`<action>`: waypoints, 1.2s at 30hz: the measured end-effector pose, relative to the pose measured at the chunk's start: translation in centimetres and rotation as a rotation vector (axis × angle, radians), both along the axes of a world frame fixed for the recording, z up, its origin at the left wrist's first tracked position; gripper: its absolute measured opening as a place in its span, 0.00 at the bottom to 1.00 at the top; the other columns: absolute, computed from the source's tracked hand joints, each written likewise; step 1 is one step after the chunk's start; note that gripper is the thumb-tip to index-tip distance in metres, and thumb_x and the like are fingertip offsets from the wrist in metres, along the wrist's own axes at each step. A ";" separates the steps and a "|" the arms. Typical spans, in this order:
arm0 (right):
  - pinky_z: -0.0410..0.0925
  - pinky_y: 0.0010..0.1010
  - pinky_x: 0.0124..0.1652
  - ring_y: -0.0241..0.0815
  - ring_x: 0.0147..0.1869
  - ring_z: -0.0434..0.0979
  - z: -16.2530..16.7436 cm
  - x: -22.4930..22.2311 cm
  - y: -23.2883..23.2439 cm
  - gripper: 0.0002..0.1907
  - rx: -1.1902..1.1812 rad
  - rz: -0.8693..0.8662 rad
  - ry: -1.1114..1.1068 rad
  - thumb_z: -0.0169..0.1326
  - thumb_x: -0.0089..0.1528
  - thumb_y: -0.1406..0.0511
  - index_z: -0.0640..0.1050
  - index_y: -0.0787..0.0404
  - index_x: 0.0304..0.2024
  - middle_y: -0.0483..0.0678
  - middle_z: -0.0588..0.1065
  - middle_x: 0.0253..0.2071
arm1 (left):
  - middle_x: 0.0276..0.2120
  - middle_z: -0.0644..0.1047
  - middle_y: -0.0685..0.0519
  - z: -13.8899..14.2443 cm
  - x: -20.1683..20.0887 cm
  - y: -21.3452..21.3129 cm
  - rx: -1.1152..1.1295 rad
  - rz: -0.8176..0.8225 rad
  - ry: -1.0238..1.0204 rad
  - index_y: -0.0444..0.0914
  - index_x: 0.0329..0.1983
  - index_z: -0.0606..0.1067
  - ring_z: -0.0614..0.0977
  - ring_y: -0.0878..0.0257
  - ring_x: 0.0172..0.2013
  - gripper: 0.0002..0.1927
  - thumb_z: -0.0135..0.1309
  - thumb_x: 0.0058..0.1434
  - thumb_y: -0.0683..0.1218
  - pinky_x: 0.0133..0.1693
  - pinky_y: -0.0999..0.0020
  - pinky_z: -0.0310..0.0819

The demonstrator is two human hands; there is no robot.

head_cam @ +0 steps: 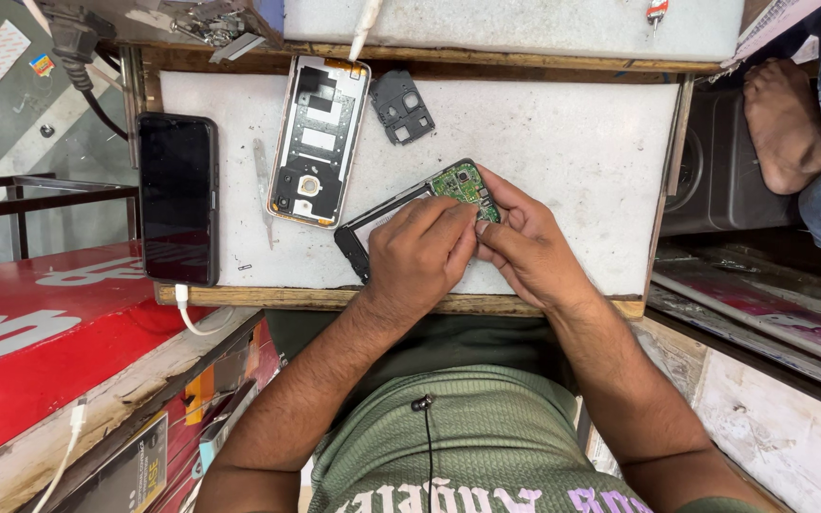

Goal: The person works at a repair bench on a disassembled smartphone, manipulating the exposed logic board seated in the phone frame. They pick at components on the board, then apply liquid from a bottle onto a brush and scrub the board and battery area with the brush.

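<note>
Left hand (420,255) and right hand (525,242) pinch opened phone (410,211) near worktop (572,142) front edge

Taking the opened phone (410,214) as the landmark: right of it the desk (582,142) lies bare up to the wooden rim, the widest free stretch. Behind it there is open surface too, with only a small dark bracket (401,104) near the far edge. Left of it a back cover (318,141) blocks the way, then a tool (262,180), then a black phone (178,198) at the desk's edge. Both hands (472,242) crowd its near side.
</note>
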State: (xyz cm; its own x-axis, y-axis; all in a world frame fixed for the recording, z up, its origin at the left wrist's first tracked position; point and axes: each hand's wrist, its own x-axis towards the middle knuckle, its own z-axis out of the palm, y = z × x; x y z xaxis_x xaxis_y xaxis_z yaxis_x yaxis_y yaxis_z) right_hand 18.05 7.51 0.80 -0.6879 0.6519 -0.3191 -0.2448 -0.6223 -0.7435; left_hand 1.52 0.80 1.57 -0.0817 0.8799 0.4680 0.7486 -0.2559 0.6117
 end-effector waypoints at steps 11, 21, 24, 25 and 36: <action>0.76 0.29 0.48 0.41 0.49 0.82 0.8 0.5 1.1 0.24 -0.004 -0.067 0.022 0.47 0.67 0.77 0.63 0.65 0.66 0.58 0.78 0.51 | 0.40 0.80 0.50 4.8 -2.4 -2.1 -0.131 0.016 -0.326 0.35 0.45 0.80 0.84 0.64 0.32 0.07 0.62 0.64 0.37 0.30 0.71 0.78; 0.66 0.23 0.32 0.33 0.36 0.74 5.9 0.8 6.9 0.20 0.513 0.296 -0.510 0.55 0.66 0.69 0.72 0.62 0.60 0.49 0.81 0.39 | 0.38 0.81 0.52 5.0 -2.9 -3.7 -0.238 0.085 -0.360 0.37 0.44 0.80 0.83 0.66 0.29 0.06 0.61 0.63 0.38 0.26 0.74 0.73; 0.76 0.25 0.43 0.37 0.45 0.83 5.6 -2.0 7.1 0.12 0.883 0.386 -0.662 0.58 0.66 0.67 0.77 0.62 0.52 0.48 0.83 0.43 | 0.38 0.81 0.52 4.0 -2.8 -3.7 -0.248 0.123 -0.334 0.37 0.44 0.80 0.83 0.65 0.30 0.07 0.61 0.63 0.38 0.27 0.72 0.74; 0.76 0.26 0.42 0.37 0.44 0.84 5.5 -2.7 6.8 0.12 0.893 0.399 -0.729 0.58 0.66 0.67 0.78 0.61 0.52 0.48 0.83 0.43 | 0.38 0.81 0.52 3.7 -2.9 -3.7 -0.252 0.130 -0.319 0.37 0.44 0.80 0.83 0.64 0.30 0.07 0.61 0.63 0.39 0.28 0.72 0.75; 0.63 0.45 0.64 0.55 0.66 0.70 6.4 1.2 1.5 0.29 1.332 0.154 -0.995 0.66 0.58 0.62 0.76 0.61 0.61 0.55 0.75 0.63 | 0.38 0.82 0.51 1.9 -3.0 -2.8 -0.323 0.213 -0.317 0.36 0.45 0.80 0.84 0.64 0.31 0.06 0.61 0.66 0.40 0.31 0.71 0.79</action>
State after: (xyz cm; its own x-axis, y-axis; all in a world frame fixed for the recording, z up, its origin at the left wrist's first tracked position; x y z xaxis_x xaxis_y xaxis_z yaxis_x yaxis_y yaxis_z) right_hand 19.22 9.00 7.24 -0.6499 0.7587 0.0435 0.6158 0.5593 -0.5550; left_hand -1.45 -2.05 3.44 -0.3692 0.9242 0.0974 0.5280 0.1223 0.8404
